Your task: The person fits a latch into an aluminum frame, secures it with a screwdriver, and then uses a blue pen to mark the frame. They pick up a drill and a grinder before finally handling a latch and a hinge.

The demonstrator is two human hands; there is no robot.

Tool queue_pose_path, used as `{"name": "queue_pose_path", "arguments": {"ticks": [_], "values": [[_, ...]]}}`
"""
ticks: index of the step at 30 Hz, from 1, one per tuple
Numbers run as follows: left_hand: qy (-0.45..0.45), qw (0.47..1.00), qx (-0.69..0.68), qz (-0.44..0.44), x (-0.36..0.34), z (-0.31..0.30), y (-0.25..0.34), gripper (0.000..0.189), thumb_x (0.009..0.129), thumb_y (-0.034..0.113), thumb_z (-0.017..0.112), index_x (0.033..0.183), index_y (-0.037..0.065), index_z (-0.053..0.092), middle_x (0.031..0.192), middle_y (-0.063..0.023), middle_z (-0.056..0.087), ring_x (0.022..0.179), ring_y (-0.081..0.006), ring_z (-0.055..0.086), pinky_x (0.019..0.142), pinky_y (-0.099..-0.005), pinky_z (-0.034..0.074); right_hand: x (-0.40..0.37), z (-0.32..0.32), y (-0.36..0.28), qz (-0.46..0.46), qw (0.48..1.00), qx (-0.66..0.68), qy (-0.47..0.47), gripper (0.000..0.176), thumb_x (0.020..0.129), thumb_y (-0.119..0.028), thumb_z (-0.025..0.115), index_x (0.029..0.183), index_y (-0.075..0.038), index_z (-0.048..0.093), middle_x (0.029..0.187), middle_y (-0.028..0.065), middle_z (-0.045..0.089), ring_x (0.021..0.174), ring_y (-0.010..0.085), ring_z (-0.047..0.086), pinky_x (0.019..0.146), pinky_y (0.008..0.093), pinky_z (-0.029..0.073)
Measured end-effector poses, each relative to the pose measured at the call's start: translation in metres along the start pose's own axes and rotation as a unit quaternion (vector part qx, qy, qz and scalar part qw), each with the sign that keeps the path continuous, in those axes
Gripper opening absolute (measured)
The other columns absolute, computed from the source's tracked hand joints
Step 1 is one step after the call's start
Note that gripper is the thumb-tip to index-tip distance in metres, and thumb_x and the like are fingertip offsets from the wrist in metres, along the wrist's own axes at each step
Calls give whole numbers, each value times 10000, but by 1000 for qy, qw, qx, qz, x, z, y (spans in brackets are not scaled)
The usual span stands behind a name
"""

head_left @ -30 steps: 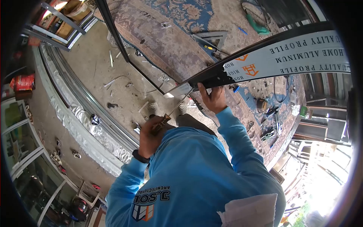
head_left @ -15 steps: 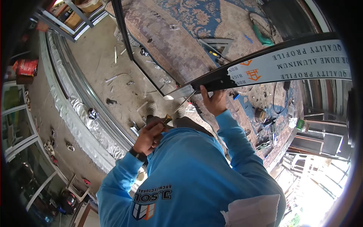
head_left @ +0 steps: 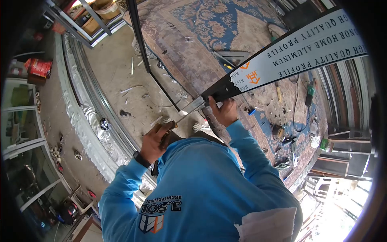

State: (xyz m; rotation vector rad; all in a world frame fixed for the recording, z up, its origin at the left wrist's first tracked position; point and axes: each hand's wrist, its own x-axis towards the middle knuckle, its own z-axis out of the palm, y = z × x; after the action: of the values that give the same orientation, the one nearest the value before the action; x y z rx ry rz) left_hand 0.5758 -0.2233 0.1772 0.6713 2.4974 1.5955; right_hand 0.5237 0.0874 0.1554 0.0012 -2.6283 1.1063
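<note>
My left hand point(head_left: 155, 140), with a dark watch at the wrist, is closed around the handle of a screwdriver point(head_left: 184, 117). The slim shaft points up and right toward the bare metal end of a black aluminum profile point(head_left: 213, 93); most of the handle is hidden in the fist. My right hand point(head_left: 224, 110) grips that profile near its end, thumb on the near face. White printed protective film point(head_left: 298, 52) covers the profile's wide side as it runs off to the upper right. A thin black frame bar point(head_left: 142, 52) meets the profile at a corner.
A patterned carpet point(head_left: 185, 44) lies ahead, with tools and scraps scattered over it. Long wrapped profiles point(head_left: 94, 131) stretch along the floor at left. A green power tool point(head_left: 310, 94) rests at right. Glass-paned frames point(head_left: 24, 145) stand at far left.
My left hand has moved slightly up, and the screwdriver shaft now lines up with the profile's end. The profile's far end has swung upward; my right hand has shifted a little left and down.
</note>
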Motion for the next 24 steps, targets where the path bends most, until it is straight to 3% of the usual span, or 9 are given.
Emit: {"name": "queue_pose_path", "arguments": {"ticks": [1,4,8,9,10,12,15,21,24], "values": [[2,995,89,51,4,-2,3,413,930,28,655,1333,52,568,994,-68,700,677,-184,660,558,-351,541,0,1,3,1,1000,-1,-11,259,859,-224,772,1021,-29,720,848,172,741,684,337,709,625,439,562],[-27,773,-431,-466,-10,-2,11,472,901,16,679,1352,98,565,921,-31,663,606,-106,565,472,-272,457,5,-6,7,-9,999,46,9,292,856,-243,788,1011,-11,702,858,184,742,747,332,730,666,431,573],[-32,780,-420,-463,1,-9,28,436,935,119,698,1340,55,552,835,-6,625,553,-78,511,460,-251,411,23,-22,-31,-28,979,169,108,307,857,-226,801,1000,17,681,849,174,747,757,313,748,666,403,577],[-6,983,-127,-131,-12,11,-3,405,959,159,680,1332,60,559,850,-13,636,626,-144,596,538,-322,508,24,-21,-25,-15,984,150,97,301,856,-218,802,1003,15,680,848,169,749,753,311,750,662,399,578],[-35,995,-18,-97,-8,7,7,396,961,144,675,1331,60,562,884,-25,654,679,-156,622,589,-328,527,26,-21,-21,-4,988,131,84,296,855,-210,802,1006,13,679,846,164,751,749,308,751,659,394,578],[-84,976,201,-29,4,-5,37,382,965,114,665,1330,60,567,953,-50,688,785,-181,675,691,-340,563,28,-25,-21,-29,990,114,78,266,860,-196,793,984,9,678,848,160,755,746,308,754,659,389,579],[11,981,-102,-163,-18,21,8,380,964,70,640,1337,59,571,979,-68,701,799,-168,687,689,-324,558,31,-27,-27,-22,985,147,87,249,861,-192,787,969,8,687,836,157,754,736,306,752,658,391,577],[-28,996,-3,-81,-4,8,7,395,977,126,619,1361,60,559,961,-69,708,746,-202,706,646,-346,564,33,-29,-32,-24,985,143,90,259,856,-191,793,974,19,696,818,150,754,736,292,753,663,389,577],[-124,945,293,-74,4,-6,29,415,982,172,640,1376,73,552,971,-64,712,726,-189,697,637,-345,562,31,-26,-29,-6,984,154,85,248,854,-178,794,975,21,706,810,147,752,728,288,751,660,381,573]]}}
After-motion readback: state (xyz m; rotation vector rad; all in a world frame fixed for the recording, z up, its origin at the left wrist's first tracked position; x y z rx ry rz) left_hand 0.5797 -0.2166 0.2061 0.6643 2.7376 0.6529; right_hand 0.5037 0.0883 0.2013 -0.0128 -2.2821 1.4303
